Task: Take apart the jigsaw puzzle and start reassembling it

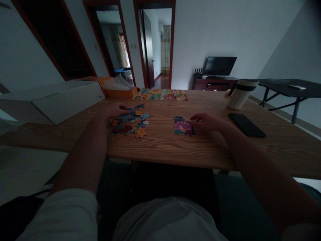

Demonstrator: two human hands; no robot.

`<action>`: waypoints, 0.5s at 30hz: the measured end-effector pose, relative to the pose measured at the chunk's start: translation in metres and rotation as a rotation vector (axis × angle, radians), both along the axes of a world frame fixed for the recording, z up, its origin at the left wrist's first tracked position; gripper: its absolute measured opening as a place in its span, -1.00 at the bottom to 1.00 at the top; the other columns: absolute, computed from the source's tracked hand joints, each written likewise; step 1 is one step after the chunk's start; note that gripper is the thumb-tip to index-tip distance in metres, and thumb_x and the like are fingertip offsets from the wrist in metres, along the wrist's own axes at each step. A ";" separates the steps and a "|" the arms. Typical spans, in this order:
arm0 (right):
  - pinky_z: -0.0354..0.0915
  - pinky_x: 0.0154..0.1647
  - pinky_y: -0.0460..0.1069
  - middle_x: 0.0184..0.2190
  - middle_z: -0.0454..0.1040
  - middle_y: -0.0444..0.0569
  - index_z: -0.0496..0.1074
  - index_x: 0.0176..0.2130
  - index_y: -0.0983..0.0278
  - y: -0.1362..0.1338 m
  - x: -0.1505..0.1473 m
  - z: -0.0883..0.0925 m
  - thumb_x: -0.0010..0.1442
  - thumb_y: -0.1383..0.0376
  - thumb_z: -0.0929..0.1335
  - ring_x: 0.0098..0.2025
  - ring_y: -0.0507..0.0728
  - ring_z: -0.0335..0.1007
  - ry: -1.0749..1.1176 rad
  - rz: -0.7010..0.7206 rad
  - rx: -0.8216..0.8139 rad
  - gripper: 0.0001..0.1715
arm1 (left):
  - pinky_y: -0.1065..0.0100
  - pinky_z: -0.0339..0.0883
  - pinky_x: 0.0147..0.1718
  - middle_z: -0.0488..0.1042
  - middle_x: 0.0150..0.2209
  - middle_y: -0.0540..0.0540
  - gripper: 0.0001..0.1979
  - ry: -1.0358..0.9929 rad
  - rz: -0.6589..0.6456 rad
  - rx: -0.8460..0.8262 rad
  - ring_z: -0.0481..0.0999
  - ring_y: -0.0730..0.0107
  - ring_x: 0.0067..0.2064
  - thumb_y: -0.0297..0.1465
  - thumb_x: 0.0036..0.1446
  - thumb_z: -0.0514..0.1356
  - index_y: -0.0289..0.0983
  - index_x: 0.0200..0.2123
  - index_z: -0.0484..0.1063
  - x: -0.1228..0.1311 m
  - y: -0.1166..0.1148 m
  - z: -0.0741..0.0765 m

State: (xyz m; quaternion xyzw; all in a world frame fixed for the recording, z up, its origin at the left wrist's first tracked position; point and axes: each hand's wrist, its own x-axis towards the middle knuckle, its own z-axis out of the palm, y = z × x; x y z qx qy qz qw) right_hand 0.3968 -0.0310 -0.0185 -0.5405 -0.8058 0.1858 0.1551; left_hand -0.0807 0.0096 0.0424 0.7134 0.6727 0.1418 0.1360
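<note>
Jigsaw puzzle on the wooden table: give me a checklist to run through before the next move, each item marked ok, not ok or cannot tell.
1. Left hand at the loose puzzle pieces: ok, it rests on the cluster's far side.
2. Loose pieces sorted by colour: not ok, colours lie mixed.
3. Right hand at the joined puzzle section: ok, its fingers touch the section's right edge.
4. Piece held in the right hand: cannot tell, the fingers hide it.
5. Colourful puzzle picture in view: ok, it lies at the table's far edge.
6. Black phone and white tumbler apart from the hands: ok.
</note>
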 end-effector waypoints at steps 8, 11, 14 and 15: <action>0.47 0.07 0.18 -0.01 0.62 0.11 0.54 0.08 0.18 0.001 0.001 -0.004 0.33 0.08 0.35 -0.02 0.29 0.58 0.006 0.012 0.003 -0.59 | 0.31 0.40 -0.18 0.63 -0.20 -0.09 -0.71 -0.042 0.026 0.060 0.57 0.15 -0.17 -0.14 0.05 0.27 -0.21 -0.26 0.54 0.011 -0.007 0.004; 0.46 0.07 0.19 -0.01 0.62 0.09 0.55 0.07 0.16 0.001 0.000 -0.003 0.32 0.09 0.37 -0.02 0.29 0.57 0.012 0.005 -0.001 -0.61 | 0.29 0.41 -0.17 0.63 -0.18 -0.11 -0.70 -0.101 0.009 0.062 0.58 0.17 -0.17 -0.14 0.05 0.27 -0.22 -0.24 0.54 0.010 -0.004 0.000; 0.45 0.08 0.19 0.01 0.61 0.11 0.56 0.06 0.19 0.001 -0.001 -0.001 0.32 0.09 0.37 0.00 0.30 0.57 0.007 0.010 -0.006 -0.60 | 0.31 0.42 -0.17 0.64 -0.16 -0.12 -0.65 -0.169 -0.018 0.068 0.59 0.18 -0.15 -0.09 0.03 0.28 -0.21 -0.22 0.55 0.005 0.002 -0.006; 0.45 0.09 0.18 0.01 0.61 0.11 0.56 0.07 0.19 0.000 -0.001 -0.001 0.32 0.10 0.37 0.00 0.29 0.57 0.007 0.011 -0.009 -0.60 | 0.32 0.42 -0.18 0.64 -0.16 -0.12 -0.62 -0.180 -0.028 0.070 0.59 0.18 -0.15 -0.07 0.01 0.29 -0.21 -0.22 0.55 0.003 0.004 -0.007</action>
